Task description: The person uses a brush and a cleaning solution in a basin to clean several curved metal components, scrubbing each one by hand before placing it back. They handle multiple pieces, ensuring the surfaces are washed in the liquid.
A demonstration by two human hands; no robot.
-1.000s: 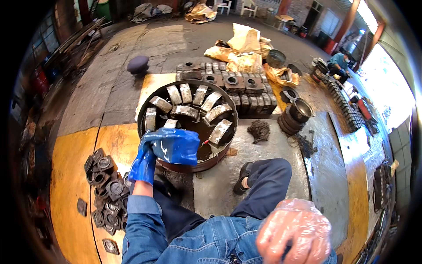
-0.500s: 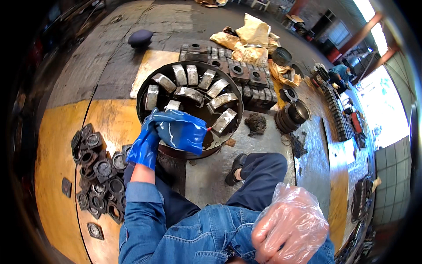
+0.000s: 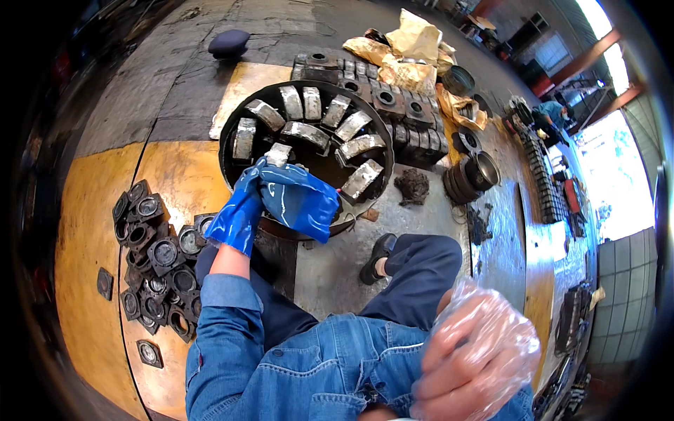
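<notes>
My left hand (image 3: 237, 214) wears a blue rubber glove and grips a second, loose blue glove (image 3: 303, 202) over the near rim of a round black pan (image 3: 228, 137). Several grey metal blocks lie fanned inside the pan, and one block (image 3: 279, 153) sits just beyond my left fingertips. My right hand (image 3: 477, 351) is close to the camera at the lower right, covered by a thin clear plastic glove. Its fingers are curled together, and nothing shows in them. I sit on the floor in blue denim with one knee (image 3: 421, 266) raised.
A pile of dark square housings (image 3: 154, 259) lies on the yellow floor at my left. More black housings (image 3: 393, 105) are lined up behind the pan, with crumpled brown paper (image 3: 407, 52) beyond. Stacked metal rings (image 3: 470, 175) stand at the right. Another person (image 3: 551, 112) works far right.
My left hand keeps hold of the loose blue glove and has shifted slightly along the pan's near rim. The right hand has dropped lower and to the right.
</notes>
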